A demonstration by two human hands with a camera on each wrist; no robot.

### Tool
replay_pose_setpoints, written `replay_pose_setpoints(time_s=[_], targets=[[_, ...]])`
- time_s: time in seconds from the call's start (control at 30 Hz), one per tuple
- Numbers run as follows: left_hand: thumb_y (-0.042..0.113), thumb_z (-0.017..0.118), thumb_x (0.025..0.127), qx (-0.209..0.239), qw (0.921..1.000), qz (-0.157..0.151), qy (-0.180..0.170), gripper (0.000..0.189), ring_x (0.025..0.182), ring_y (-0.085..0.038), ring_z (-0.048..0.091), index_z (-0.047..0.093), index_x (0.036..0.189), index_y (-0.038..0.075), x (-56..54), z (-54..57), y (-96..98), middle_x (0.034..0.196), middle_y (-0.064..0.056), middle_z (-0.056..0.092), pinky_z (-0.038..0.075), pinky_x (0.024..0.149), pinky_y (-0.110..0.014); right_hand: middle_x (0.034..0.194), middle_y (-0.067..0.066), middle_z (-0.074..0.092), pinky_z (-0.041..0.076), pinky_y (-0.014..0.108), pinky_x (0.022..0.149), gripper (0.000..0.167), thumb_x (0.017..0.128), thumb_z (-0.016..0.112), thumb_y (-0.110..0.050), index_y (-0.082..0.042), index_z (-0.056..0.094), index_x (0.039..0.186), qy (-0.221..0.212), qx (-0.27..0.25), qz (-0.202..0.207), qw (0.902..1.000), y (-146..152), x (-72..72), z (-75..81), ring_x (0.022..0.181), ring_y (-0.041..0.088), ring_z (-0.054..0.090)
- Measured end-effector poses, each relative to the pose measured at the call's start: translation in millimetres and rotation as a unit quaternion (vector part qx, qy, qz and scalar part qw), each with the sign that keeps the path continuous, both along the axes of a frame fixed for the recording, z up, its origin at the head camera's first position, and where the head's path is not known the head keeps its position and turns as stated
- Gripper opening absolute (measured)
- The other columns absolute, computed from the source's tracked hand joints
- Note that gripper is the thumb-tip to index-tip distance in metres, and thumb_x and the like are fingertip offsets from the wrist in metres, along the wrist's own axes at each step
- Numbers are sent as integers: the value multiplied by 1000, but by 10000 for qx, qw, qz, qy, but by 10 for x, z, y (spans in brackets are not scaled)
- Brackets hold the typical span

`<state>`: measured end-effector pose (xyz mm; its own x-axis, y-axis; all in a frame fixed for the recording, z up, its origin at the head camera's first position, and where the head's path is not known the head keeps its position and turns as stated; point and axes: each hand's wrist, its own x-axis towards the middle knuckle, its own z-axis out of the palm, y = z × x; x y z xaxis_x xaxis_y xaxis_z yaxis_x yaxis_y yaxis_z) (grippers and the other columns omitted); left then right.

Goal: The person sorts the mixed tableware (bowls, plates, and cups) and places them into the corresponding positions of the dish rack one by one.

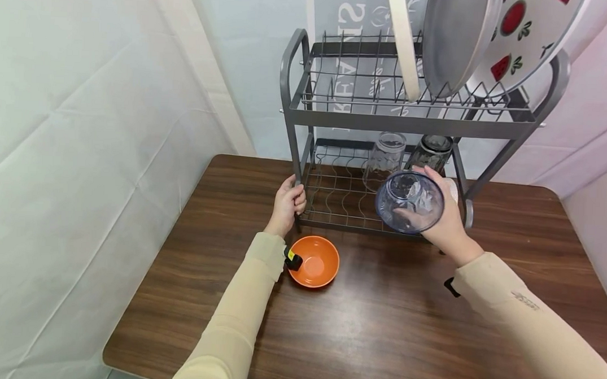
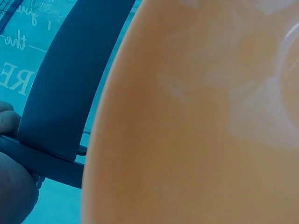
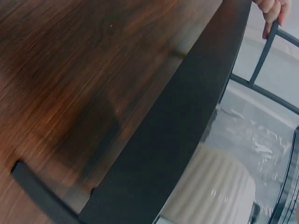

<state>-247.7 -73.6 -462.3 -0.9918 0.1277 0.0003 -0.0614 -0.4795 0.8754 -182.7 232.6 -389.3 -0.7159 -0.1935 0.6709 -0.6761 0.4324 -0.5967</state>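
Observation:
My left hand (image 1: pixel 286 204) grips the lower left front leg of a dark grey two-tier dish rack (image 1: pixel 413 123); part of its fingers shows at the left edge of the left wrist view. My right hand (image 1: pixel 452 224) holds a clear bluish glass bowl (image 1: pixel 420 203) in front of the rack's lower tier, thumb and fingers around its side. Just below my left wrist, an orange bowl (image 1: pixel 323 264) sits on the table, its inside filling most of the left wrist view. The right wrist view catches the rack's front bar (image 3: pixel 163 121), with the glass bowl out of sight.
A clear glass (image 1: pixel 381 159) and a dark glass (image 1: pixel 432 153) stand upside down on the lower tier. A white ribbed cup (image 3: pixel 215 186) is behind the front bar. Large plates, one with a watermelon print (image 1: pixel 523 46), stand on the upper tier. White curtains surround the wooden table (image 1: pixel 378 340).

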Motion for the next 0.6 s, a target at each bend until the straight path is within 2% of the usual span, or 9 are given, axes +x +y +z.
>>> replay_pose_setpoints(time_s=[0.03,0.13,0.2,0.27,0.33,0.5,0.6], targets=[[8,37,97,-9,10000,5,17,43,35,-2,24,24,138,4,3,1,-1,48,8,30,21,38,-19,133,21,46,33,17,103,88,66,83,-17,1,32,136,-171,35,11,9998,-12,-28,-22,124,3,43],[8,37,97,-2,10000,18,53,43,36,-3,24,24,138,3,5,-3,-9,48,8,30,21,38,-19,137,10,45,35,28,104,92,61,83,-1,-15,35,139,-727,471,-377,9955,-66,-86,-33,125,12,44],[8,37,97,-18,10000,29,50,43,36,-3,24,25,138,4,5,-6,-12,48,8,30,21,38,-19,140,8,43,34,38,105,90,65,82,-6,-20,35,140,-986,774,-565,9905,-107,-120,-13,126,22,44],[8,37,97,-27,10000,48,45,43,36,-2,24,26,138,4,6,-10,-16,48,9,30,21,38,-19,141,12,42,33,50,104,85,68,79,-7,-18,36,140,-1063,977,-617,9876,-148,-154,13,127,32,42],[8,37,97,-42,10000,61,24,43,36,-3,24,26,138,5,8,-13,-19,48,9,31,21,37,-19,141,16,41,32,53,103,81,69,77,-10,-12,37,140,-1032,1210,-677,9850,-184,-192,33,128,37,40],[9,39,96,-82,10000,36,12,45,36,-3,24,25,139,5,12,-13,-17,48,9,31,21,38,-19,137,20,44,31,51,104,79,70,79,-18,-3,40,137,-825,1723,-980,9767,-245,-272,44,128,38,39],[10,39,96,-89,10000,40,11,47,36,-3,24,24,140,5,9,-9,-15,49,8,31,21,39,-19,136,20,46,30,50,106,79,69,80,-21,-2,42,136,-668,1866,-1010,9749,-270,-307,53,127,38,39]])
